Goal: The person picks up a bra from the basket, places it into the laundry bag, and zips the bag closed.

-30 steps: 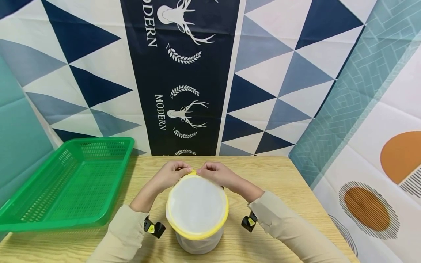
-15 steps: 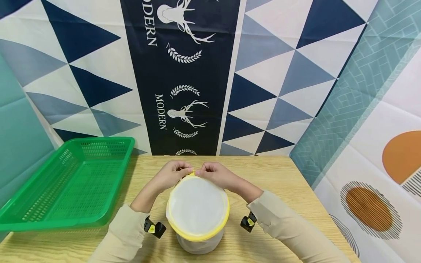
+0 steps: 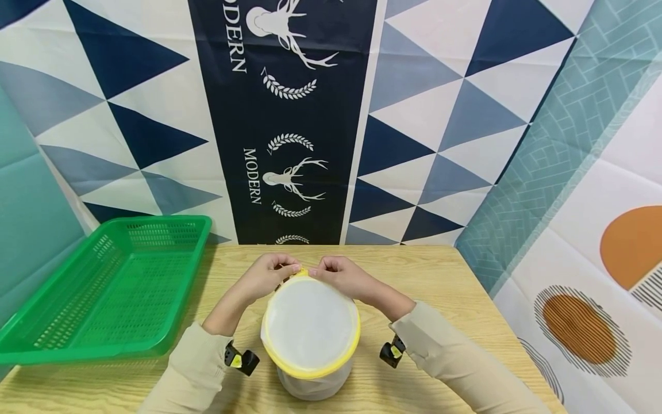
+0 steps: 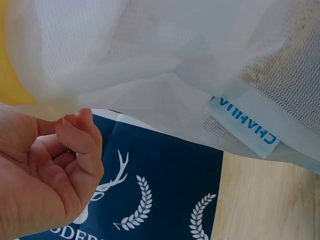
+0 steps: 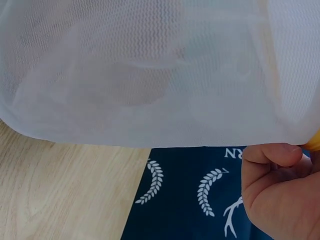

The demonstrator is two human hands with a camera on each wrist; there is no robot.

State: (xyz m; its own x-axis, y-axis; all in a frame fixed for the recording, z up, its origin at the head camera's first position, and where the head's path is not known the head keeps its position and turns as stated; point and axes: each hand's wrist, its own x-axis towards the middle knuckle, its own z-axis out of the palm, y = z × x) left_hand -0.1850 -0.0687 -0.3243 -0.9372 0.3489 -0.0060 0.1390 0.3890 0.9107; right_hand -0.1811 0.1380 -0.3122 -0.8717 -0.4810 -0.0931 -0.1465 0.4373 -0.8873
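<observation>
A round white mesh laundry bag with a yellow-trimmed edge stands on the table, its flat top facing up. At the far side of that yellow edge, my left hand pinches the trim between thumb and curled fingers. Close beside it, my right hand pinches the same stretch of edge. In the left wrist view a label with blue letters hangs on the mesh side. Through the mesh in the right wrist view, vague darker and tan shapes show; what they are is unclear. The exact grip points are partly hidden by the fingers.
A green plastic basket with perforated walls sits on the left of the wooden table. A patterned cloth hangs behind the table's far edge, and another printed sheet borders the right side.
The fingertips of both hands drew slightly closer at the far edge half a second ago and now stand slightly farther apart. The bag and basket stay in place.
</observation>
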